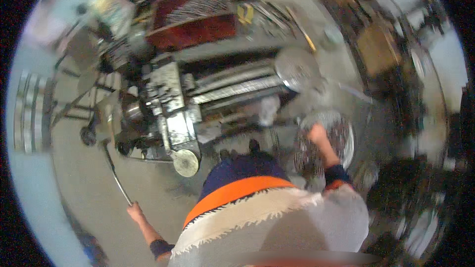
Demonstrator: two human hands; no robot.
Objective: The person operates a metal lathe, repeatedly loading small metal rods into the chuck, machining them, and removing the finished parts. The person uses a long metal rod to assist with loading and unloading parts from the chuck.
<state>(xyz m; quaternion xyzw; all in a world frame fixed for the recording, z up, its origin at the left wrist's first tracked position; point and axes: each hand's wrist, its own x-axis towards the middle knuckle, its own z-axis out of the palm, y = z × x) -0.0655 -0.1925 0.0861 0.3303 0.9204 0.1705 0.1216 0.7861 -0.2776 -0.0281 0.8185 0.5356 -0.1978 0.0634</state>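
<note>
At the lower left, my left hand is closed around the end of a long thin metal rod. The rod slants up and away from me, and a short dark head tops its far end near the machine's left side. My right hand reaches forward over a round basket-like container that seems full of small dark pieces. Motion smears its fingers, so whether it grips anything does not show.
A lathe-like machine stretches across in front of me, with a round pale disc on its near side. Behind it, a red tray holds many thin metal rods. Blurred clutter crowds the right side.
</note>
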